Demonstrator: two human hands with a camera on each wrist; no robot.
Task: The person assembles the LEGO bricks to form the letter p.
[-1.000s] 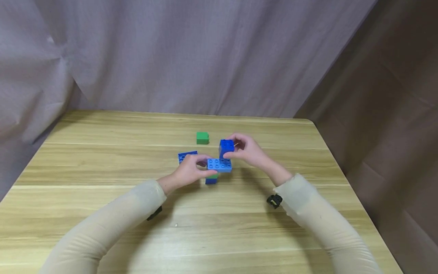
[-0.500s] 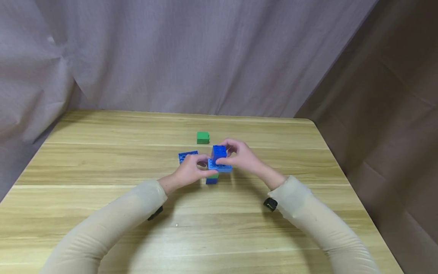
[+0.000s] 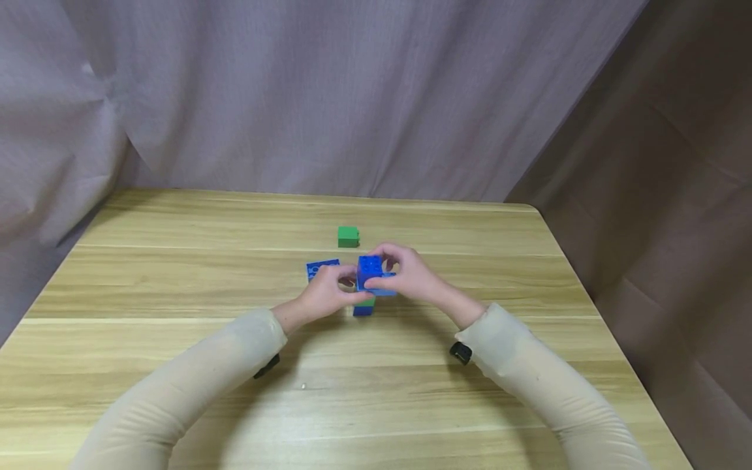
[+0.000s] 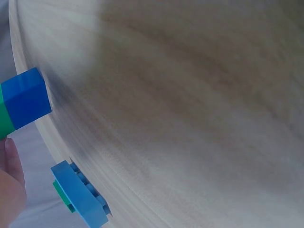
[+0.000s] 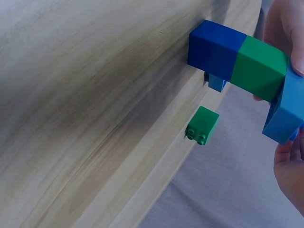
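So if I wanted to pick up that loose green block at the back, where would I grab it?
Pinch the green block across two opposite flat sides, coming straight down from above. It sits alone on the table, clear of both hands, with free space all round; its smooth vertical walls probably give fingers the best purchase.

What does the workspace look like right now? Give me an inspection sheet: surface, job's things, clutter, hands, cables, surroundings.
Surface: wooden table, light grain, bare in front.
Job's things: brick stack with dark blue base, green middle and light blue plate on top; dark blue brick sits over the plate.
Clutter: loose green brick behind the stack; loose blue plate to its left.
Hands: left hand grips the stack; right hand pinches the dark blue brick.
Cables: nothing seen.
Surroundings: grey curtain behind, brown drape on the right.
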